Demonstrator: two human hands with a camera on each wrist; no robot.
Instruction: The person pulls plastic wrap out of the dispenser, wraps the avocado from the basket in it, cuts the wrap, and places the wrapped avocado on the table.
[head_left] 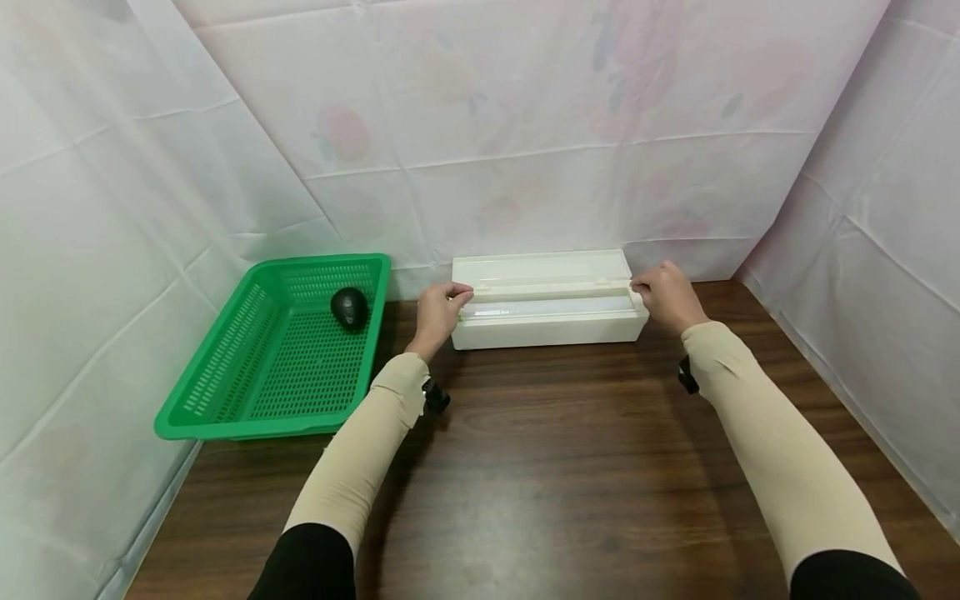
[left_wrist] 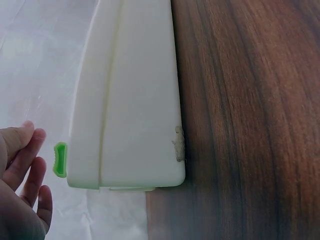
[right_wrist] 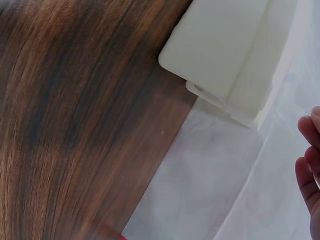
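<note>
Dispenser box (head_left: 550, 321) between both hands

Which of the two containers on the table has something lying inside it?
The green basket on the left: a dark avocado lies in its far corner. The white box shows only clear film.

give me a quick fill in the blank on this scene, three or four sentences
1. The dark avocado lies inside the green ____.
2. The left hand and the right hand are at opposite ends of the white ____.
3. The basket stands to the ____ of the box.
4. Everything rests on a dark ____ table.

Missing words: basket; box; left; wooden
</note>
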